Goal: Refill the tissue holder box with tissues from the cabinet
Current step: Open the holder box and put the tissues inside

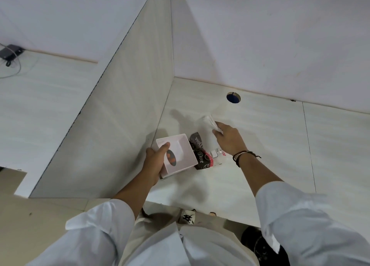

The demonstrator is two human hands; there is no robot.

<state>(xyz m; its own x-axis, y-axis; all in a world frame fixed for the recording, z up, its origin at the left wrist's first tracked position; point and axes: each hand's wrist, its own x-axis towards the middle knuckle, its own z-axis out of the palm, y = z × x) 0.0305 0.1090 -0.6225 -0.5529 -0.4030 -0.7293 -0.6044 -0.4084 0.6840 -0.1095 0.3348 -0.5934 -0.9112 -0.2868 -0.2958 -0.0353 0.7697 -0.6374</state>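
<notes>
1. My left hand (155,162) has its grip closed round the holder (177,155), upside down and open, near the tabletop's left wall.
2. My right hand (228,138) has its grip pinched on a wad of tissues (210,122), lifted just beyond the dark pack (200,151) beside the holder.
3. I judge this the loading step: next, carry the tissues left and press them flat inside.
</notes>
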